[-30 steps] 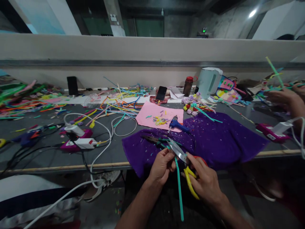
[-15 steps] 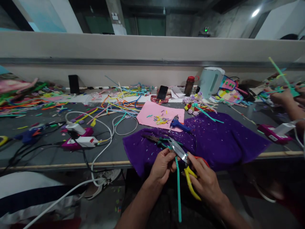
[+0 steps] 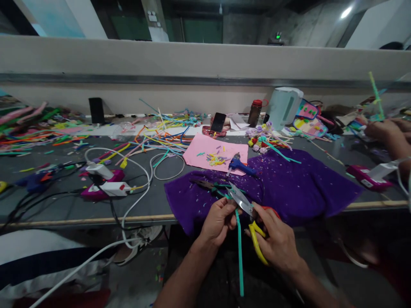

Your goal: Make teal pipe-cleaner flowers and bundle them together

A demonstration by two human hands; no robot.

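Observation:
My left hand [image 3: 219, 220] pinches a teal pipe cleaner [image 3: 240, 256], whose long end hangs down past the table edge. My right hand [image 3: 276, 237] is wrapped round scissors [image 3: 240, 199] with yellow and red handles. The scissor blades are a little apart and lie at the upper end of the pipe cleaner, close to my left fingertips. Beneath and beyond both hands spreads a purple cloth [image 3: 289, 188] with small scraps on it. Dark pliers [image 3: 204, 185] rest there, next to a blue glue gun [image 3: 239, 165].
Pink sheet [image 3: 195, 156] with cut bits lies beyond the cloth. Power strips [image 3: 118, 175] and white cables are at left. A kettle [image 3: 282, 109], bottle [image 3: 255, 113] and phone [image 3: 218, 122] stand or lie at the back. Another person's hands [image 3: 385, 130] work at right.
The view has shifted slightly. My hands keep nearly the same pose, with the scissor blades slightly closer together. At right, the other person's hands and the green stem they hold have moved.

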